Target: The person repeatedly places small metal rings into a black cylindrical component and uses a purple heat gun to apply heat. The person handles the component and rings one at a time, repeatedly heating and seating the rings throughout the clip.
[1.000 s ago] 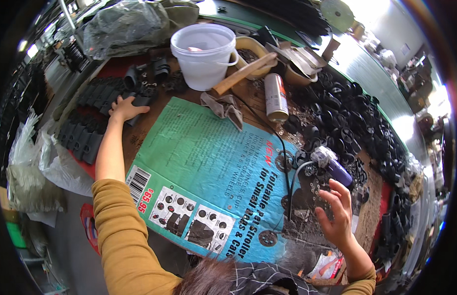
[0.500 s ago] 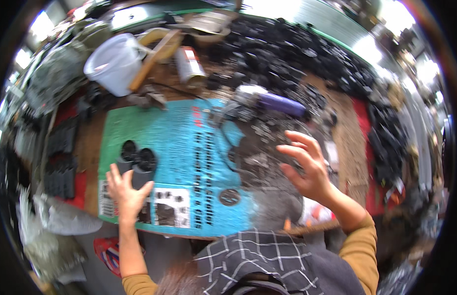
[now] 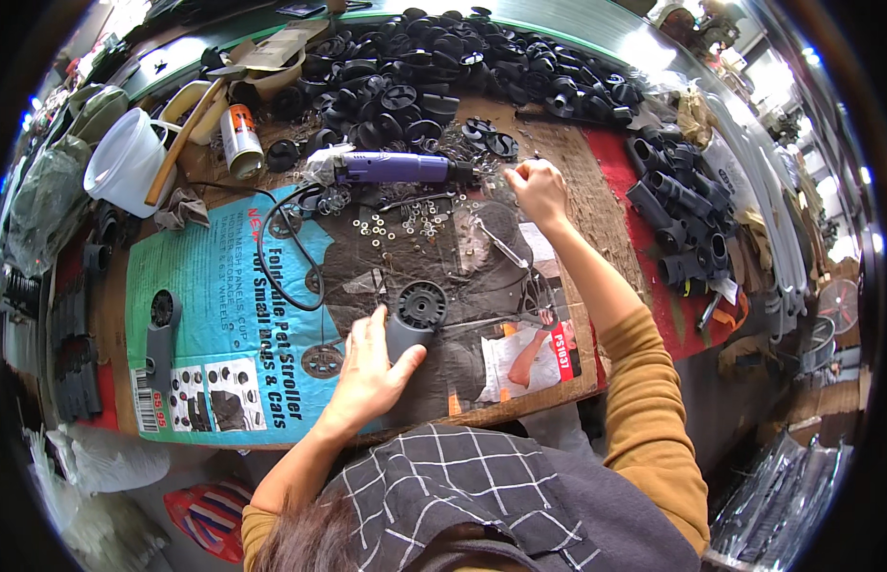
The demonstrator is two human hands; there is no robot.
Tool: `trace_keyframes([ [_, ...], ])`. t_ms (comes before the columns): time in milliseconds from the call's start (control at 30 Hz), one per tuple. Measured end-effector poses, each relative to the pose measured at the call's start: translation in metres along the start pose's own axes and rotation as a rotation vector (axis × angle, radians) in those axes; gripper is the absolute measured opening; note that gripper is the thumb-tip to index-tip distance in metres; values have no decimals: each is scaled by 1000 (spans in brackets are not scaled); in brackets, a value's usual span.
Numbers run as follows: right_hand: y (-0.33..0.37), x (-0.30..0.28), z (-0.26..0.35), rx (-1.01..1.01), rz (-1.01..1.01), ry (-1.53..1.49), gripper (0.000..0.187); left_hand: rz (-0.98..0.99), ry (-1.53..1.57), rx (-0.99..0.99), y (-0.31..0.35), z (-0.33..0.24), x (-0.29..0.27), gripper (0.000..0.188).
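My left hand [image 3: 369, 374] grips a dark grey plastic bracket with a round, ribbed hub end [image 3: 421, 307], thumb on one side and fingers on the other. The part lies on the grubby middle of the printed cardboard sheet [image 3: 315, 238]. Farther off, my right hand [image 3: 540, 191] has its fingertips pinched together beside a scatter of small metal pieces; whatever they hold is too small to make out. A purple power screwdriver [image 3: 396, 168] lies left of that hand. At the left of the sheet rests a second grey bracket [image 3: 161, 336].
White washers [image 3: 405, 224] and a metal wrench [image 3: 417, 200] lie mid-sheet, near a looped black cable [image 3: 260, 243]. Black round parts [image 3: 396, 95] are heaped at the back. A white bucket [image 3: 129, 162] and spray can [image 3: 241, 141] stand back left; grey tube fittings [image 3: 677, 205] lie right.
My left hand has brought one bracket rightward to the sheet's middle; the other stays at the left. My right hand has reached farther away and its spread fingers have closed. The view has turned.
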State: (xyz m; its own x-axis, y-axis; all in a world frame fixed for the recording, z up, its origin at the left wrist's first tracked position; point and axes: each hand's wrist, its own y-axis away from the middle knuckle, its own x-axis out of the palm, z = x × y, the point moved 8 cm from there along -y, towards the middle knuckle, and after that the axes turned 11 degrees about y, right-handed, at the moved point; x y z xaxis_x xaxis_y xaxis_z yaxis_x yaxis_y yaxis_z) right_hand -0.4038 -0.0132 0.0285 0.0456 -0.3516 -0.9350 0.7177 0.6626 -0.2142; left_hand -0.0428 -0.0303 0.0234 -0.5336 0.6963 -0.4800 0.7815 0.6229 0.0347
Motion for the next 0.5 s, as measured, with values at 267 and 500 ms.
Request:
trace_keyframes([
  [267,-21,4,15,151,-184,-40,21,120,-193,-12,-10,-14,20,97],
  [500,123,-41,82,-353,285,-619,13,100,156,-113,-30,10,35,99],
])
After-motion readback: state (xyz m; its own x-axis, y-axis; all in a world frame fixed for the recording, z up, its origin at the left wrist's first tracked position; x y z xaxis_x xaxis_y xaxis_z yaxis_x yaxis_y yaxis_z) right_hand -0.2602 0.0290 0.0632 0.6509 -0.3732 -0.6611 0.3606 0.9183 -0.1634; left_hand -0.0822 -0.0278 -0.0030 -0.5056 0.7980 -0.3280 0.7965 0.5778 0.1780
